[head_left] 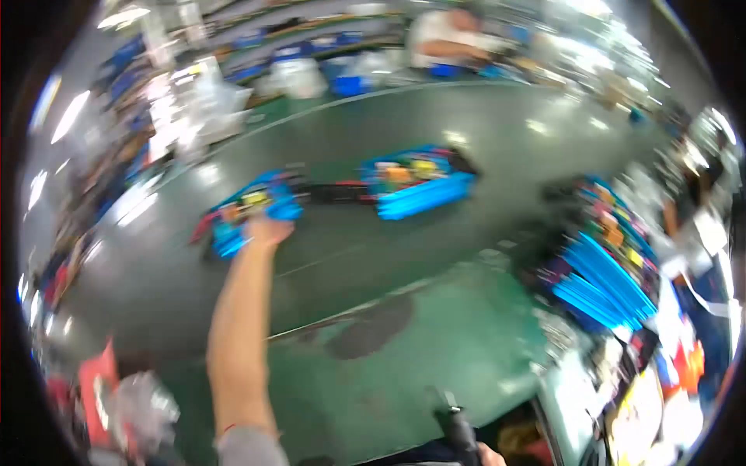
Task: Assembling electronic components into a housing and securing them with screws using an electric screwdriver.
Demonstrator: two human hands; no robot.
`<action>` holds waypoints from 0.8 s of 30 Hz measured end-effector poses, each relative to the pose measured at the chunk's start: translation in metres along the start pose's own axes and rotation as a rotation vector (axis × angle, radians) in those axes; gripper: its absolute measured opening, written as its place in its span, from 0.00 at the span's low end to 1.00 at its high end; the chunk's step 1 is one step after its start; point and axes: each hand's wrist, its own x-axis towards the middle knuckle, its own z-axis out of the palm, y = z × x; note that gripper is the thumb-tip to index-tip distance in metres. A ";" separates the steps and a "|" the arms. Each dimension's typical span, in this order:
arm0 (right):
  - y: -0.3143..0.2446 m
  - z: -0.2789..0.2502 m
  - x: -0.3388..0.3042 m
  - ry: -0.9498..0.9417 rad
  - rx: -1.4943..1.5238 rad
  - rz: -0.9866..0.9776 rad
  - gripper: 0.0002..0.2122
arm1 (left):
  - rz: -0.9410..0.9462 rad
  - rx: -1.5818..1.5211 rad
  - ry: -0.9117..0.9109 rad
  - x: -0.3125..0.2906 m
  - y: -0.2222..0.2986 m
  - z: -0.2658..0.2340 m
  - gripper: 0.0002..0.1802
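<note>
My left hand (pixel 268 231) reaches out to a blue tray (pixel 283 205) of small coloured parts, at the left on the far green surface. The hand is at the tray's near edge; its fingers are smeared by motion, so I cannot see whether they grip it. At the lower edge, my right hand (pixel 489 457) shows only in part. It is closed on a dark screwdriver-like tool (pixel 458 432) with a metal tip, which points up and slightly left. A second blue tray (pixel 425 200) with orange and yellow parts stands to the right of the first, a dark strip between them.
A long dark green surface (pixel 497 147) curves across. Nearer lies a green bench top (pixel 451 334) with a dark patch. Several long blue pieces (pixel 602 283) are stacked at the right beside mixed parts. Bagged goods (pixel 146 408) sit lower left. Another person (pixel 443 39) works at the far side.
</note>
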 end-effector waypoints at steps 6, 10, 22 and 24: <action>-0.001 0.007 0.000 0.164 -0.044 -0.007 0.23 | 0.331 0.439 1.468 -0.048 0.011 0.010 0.40; 0.015 0.005 -0.010 0.211 -0.021 -0.049 0.25 | 0.103 0.524 1.468 -0.067 -0.026 0.035 0.38; 0.021 -0.003 0.009 0.064 -0.206 -0.130 0.28 | -0.208 1.090 1.430 -0.158 -0.099 0.345 0.25; 0.017 0.000 0.010 0.095 -0.213 -0.215 0.37 | -0.213 1.136 1.362 -0.153 -0.116 0.389 0.21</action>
